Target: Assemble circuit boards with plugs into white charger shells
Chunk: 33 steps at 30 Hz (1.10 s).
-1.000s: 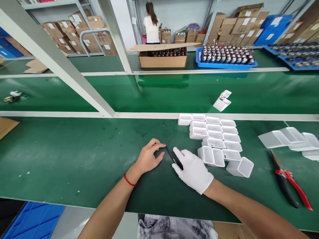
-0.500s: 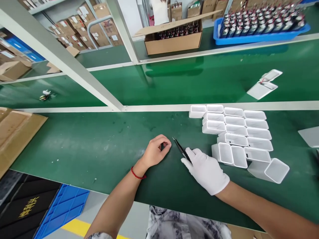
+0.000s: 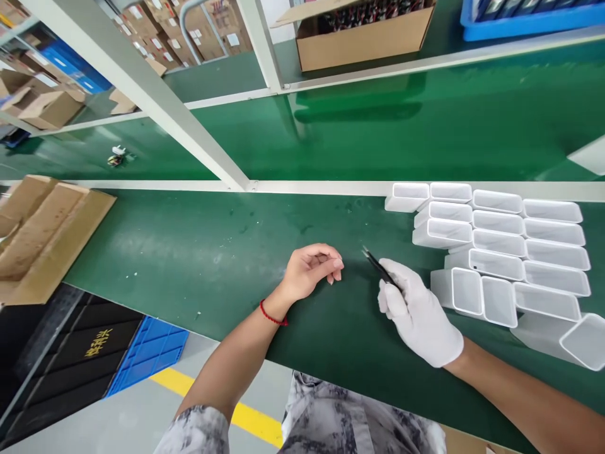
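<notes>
My right hand (image 3: 418,315), in a white glove, is closed around black tweezers (image 3: 382,268). Their tips point up and left, toward my bare left hand (image 3: 314,271). That hand is loosely curled over the green tabletop (image 3: 212,252), thumb against the fingers, with nothing visible in it. A red cord bracelet circles its wrist. Right of the glove stand several white open-topped plastic cases (image 3: 498,243) in close rows. One case (image 3: 583,340) at the near right lies tilted, its opening facing me.
An opened cardboard box (image 3: 61,233) sits at the table's left end. Black and blue crates (image 3: 146,356) stand below. A slanted white post (image 3: 155,94) meets the white rear rail. On the shelf are a carton (image 3: 363,47) of wired parts and a blue tray (image 3: 529,28).
The view has swung left and down, so the cases appear farther right. My left thumb has moved over the fingertips. My right hand has turned its grip on the tweezers, fingers now curled under.
</notes>
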Available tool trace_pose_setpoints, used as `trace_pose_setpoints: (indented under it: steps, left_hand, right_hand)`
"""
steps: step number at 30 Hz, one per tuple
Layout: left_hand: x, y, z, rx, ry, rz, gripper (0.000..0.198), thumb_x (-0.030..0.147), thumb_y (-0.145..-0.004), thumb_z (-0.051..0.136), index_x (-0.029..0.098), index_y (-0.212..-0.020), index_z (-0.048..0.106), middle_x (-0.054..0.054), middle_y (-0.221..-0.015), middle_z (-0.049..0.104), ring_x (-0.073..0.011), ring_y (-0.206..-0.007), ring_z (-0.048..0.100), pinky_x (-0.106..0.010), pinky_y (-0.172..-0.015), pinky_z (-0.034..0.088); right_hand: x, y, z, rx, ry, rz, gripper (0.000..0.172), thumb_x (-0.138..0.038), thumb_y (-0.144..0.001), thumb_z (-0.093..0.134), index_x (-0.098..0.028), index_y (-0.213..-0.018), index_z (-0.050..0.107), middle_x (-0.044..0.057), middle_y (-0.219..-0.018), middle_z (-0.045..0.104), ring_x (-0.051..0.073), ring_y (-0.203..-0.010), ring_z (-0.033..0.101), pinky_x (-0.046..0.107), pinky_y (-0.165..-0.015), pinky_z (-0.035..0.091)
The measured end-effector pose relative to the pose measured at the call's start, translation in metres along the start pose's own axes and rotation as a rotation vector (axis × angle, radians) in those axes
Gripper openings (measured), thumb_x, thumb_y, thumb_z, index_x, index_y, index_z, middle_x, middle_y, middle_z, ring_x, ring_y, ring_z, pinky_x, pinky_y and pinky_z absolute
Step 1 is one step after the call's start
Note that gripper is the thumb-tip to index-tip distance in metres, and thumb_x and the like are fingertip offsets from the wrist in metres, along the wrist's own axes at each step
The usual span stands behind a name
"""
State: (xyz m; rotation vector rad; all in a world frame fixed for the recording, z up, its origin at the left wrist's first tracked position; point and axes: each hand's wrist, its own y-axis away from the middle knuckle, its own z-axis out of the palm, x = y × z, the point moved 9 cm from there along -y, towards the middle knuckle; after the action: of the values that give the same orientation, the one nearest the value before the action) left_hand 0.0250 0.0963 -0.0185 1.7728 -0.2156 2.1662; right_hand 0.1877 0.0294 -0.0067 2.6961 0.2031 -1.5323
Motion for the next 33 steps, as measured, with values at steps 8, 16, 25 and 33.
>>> trace_pose_setpoints:
  steps: [8, 16, 25, 33]
  left_hand:
    - [0.003, 0.0, 0.01, -0.101, 0.377, -0.025, 0.025, 0.02, -0.07, 0.085, 0.016, -0.077, 0.062, 0.0, -0.07, 0.065, -0.0115, -0.059, 0.063, -0.024, -0.056, 0.051]
    - [0.001, 0.001, 0.013, -0.138, 0.422, -0.07, 0.032, 0.019, -0.07, 0.085, 0.019, -0.09, 0.06, 0.001, -0.071, 0.064, -0.0131, -0.061, 0.062, -0.029, -0.059, 0.052]
    - [0.006, 0.005, 0.022, -0.261, 0.356, 0.009, 0.034, 0.01, -0.077, 0.078, 0.022, -0.106, 0.065, 0.001, -0.076, 0.069, -0.0138, -0.068, 0.068, -0.028, -0.064, 0.057]
    - [0.004, 0.008, 0.026, -0.293, 0.258, 0.009, 0.025, 0.019, -0.076, 0.082, 0.018, -0.096, 0.066, -0.002, -0.076, 0.074, -0.0165, -0.07, 0.073, -0.028, -0.066, 0.061]
  right_hand:
    - [-0.006, -0.005, 0.004, -0.085, 0.071, -0.051, 0.04, -0.036, -0.104, 0.036, -0.016, -0.135, 0.049, -0.003, -0.064, 0.063, 0.016, -0.051, 0.061, 0.032, -0.066, 0.055]
    - [-0.013, -0.004, 0.001, -0.076, 0.105, -0.14, 0.019, -0.026, -0.1, 0.041, -0.019, -0.109, 0.056, 0.0, -0.073, 0.07, 0.015, -0.052, 0.063, 0.027, -0.056, 0.054]
    - [-0.025, 0.002, 0.008, -0.068, 0.271, -0.375, 0.038, -0.03, -0.107, 0.027, -0.016, -0.132, 0.053, 0.008, -0.097, 0.076, 0.018, -0.076, 0.074, 0.029, -0.071, 0.061]
    - [-0.03, 0.006, 0.014, -0.098, 0.368, -0.466, 0.036, -0.027, -0.107, 0.03, -0.011, -0.137, 0.044, 0.009, -0.095, 0.077, 0.019, -0.071, 0.074, 0.03, -0.062, 0.058]
